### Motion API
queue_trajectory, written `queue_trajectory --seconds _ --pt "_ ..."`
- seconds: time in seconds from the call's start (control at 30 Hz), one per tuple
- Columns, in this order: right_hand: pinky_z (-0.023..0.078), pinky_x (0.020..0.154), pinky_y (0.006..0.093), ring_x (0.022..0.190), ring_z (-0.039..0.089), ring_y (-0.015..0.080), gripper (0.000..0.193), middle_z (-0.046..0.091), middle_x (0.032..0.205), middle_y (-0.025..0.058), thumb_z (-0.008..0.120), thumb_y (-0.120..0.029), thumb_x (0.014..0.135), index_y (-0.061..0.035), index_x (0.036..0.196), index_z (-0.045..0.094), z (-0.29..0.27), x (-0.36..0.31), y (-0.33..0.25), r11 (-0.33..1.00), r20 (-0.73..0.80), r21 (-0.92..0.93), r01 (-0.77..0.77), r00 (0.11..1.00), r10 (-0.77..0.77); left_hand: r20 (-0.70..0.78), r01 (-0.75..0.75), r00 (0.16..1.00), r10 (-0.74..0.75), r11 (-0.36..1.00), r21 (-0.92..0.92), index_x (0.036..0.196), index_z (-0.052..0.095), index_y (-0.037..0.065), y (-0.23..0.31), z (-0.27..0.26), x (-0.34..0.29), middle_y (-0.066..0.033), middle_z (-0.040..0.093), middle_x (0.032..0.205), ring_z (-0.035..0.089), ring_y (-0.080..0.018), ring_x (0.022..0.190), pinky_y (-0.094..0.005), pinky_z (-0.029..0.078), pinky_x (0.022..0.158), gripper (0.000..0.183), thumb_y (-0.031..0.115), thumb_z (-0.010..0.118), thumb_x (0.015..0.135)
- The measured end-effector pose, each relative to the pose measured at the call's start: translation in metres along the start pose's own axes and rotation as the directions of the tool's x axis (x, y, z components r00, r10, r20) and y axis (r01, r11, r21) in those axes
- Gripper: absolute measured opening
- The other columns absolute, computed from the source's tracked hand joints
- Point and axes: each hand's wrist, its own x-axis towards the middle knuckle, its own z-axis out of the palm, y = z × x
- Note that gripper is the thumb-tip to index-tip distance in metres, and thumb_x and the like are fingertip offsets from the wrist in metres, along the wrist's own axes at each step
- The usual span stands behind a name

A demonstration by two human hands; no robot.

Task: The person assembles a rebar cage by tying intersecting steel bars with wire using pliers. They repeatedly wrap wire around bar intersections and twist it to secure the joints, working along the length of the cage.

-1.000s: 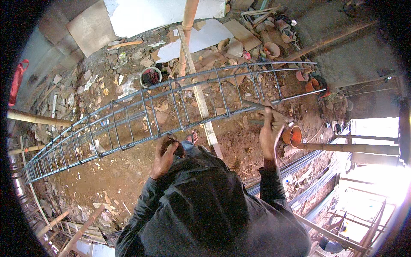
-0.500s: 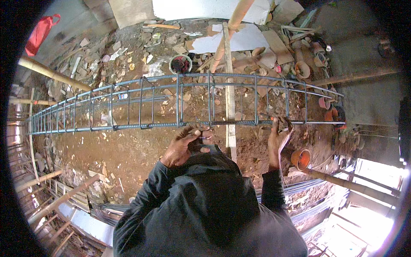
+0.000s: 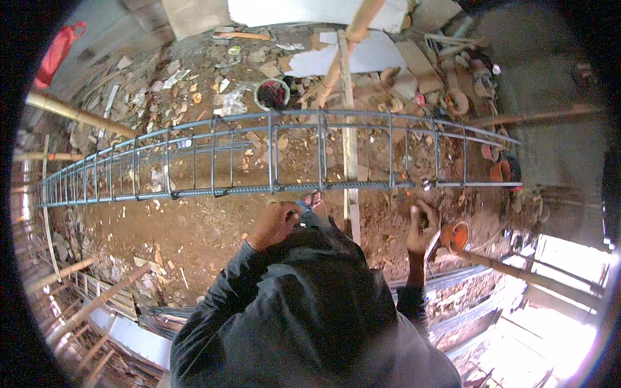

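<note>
A long rebar cage [image 3: 242, 191] of blue-grey bars and stirrups stretches across the view in front of me. My left hand [image 3: 273, 224] is closed just below its near bar, fingers curled inward; whatever they hold, if anything, is hidden. Farther right, my right hand [image 3: 422, 226] is apart from the bar, its fingers loosely bent with a gap at the thumb and nothing visible between them. A small bright piece [image 3: 427, 185] lies at the near bar above that hand. Beside it shows a small orange spot [image 3: 404, 176].
A wooden batten [image 3: 350, 155] passes under the cage, and a bamboo pole [image 3: 359, 32] slants down beyond it. Past the far bar stands a bucket [image 3: 272, 95] with dark contents. An orange bucket [image 3: 455, 237] lies right of my right hand. Rubble and scraps litter the dirt floor.
My right hand has drawn back from the near bar toward me. The left hand has dropped slightly and its fingers have curled in more.
</note>
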Motion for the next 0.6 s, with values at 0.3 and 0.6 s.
queue_trajectory --seconds 0.3,0.6 --pt "0.056 0.091 0.0382 0.104 0.072 0.0288 0.028 0.076 0.112 0.0151 0.073 -0.024 0.098 -0.0044 0.118 0.075 -0.072 -0.077 0.007 0.900 0.444 -0.044 -0.434 0.799 0.407 -0.234 -0.157 0.945 0.230 0.943 0.294 0.148 0.054 0.004 -0.120 0.047 0.015 -0.0301 0.056 0.147 0.052 -0.0458 0.138 -0.0545 0.043 0.112 0.061 0.041 0.061 0.101" --pt "0.057 0.079 0.0361 0.082 0.073 0.0195 0.036 0.077 0.093 0.0127 0.066 -0.033 0.103 -0.0037 0.124 0.073 -0.123 -0.095 0.004 0.851 0.446 -0.154 -0.502 0.733 0.514 0.360 -0.179 0.931 0.056 0.932 0.317 0.147 0.053 -0.003 -0.123 0.028 0.028 -0.0294 0.054 0.151 0.050 -0.0457 0.142 -0.0484 0.039 0.120 0.062 0.025 0.074 0.095"
